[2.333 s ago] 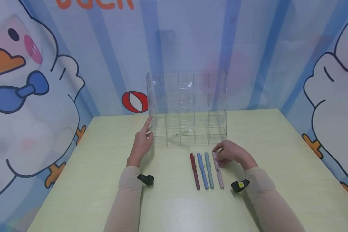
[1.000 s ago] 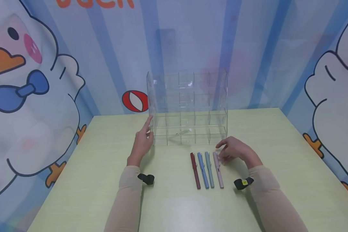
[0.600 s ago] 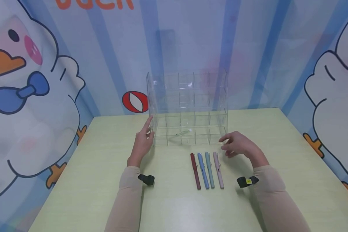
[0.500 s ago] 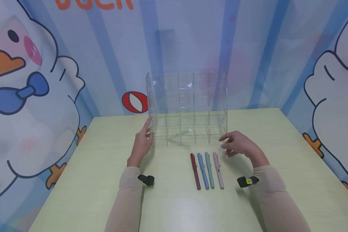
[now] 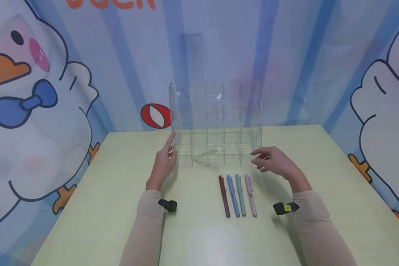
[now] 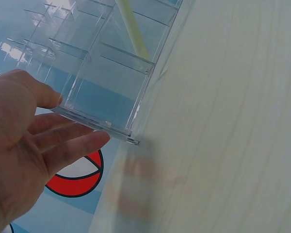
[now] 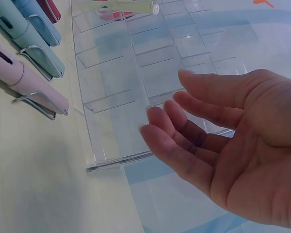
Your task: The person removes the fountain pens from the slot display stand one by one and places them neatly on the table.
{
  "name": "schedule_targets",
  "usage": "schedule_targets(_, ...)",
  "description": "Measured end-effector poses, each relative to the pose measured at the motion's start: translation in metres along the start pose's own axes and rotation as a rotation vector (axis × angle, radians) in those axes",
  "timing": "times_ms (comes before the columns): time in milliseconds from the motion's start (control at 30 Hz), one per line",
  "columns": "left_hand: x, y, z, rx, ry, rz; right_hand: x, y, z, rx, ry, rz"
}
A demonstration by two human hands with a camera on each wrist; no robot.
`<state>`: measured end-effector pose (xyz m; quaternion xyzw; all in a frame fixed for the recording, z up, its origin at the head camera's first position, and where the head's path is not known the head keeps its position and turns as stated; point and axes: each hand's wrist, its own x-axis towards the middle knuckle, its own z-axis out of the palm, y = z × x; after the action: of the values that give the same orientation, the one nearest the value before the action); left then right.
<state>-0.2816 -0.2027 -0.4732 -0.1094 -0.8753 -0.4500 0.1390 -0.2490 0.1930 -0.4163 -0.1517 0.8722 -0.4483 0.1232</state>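
A clear acrylic organizer (image 5: 215,138) with rows of compartments stands at the back of the table. My left hand (image 5: 163,164) holds its left side wall; in the left wrist view, the thumb lies at the front edge with the fingers outside. By the lower right corner, my right hand (image 5: 272,162) has loosely bent fingers and holds nothing. In front lie a dark red pen (image 5: 224,196), a blue pen (image 5: 233,195), a teal pen (image 5: 240,195) and a pink pen (image 5: 251,195), side by side with clips toward the organizer. One pale yellow-green pen (image 7: 140,7) lies in the bottom row.
The pale wood-look table (image 5: 96,221) ends at a blue striped backdrop (image 5: 126,74) close behind the organizer. Large printed ducks cover both sides. Dark wrist cameras (image 5: 167,205) sit on both sleeves.
My right hand has let go of the pink pen and moved up and right to the organizer's lower right corner. The left hand stays at the left wall.
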Motion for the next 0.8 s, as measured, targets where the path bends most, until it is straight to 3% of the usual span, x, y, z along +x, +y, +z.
schedule_targets(400, 0.000, 0.001, 0.000, 0.006, -0.003, -0.011, -0.001, -0.008, 0.004, 0.004, 0.053, -0.067)
schedule_targets(800, 0.000, 0.002, 0.000, 0.014, -0.004, -0.023, 0.007, -0.011, 0.015, -0.060, 0.179, -0.225)
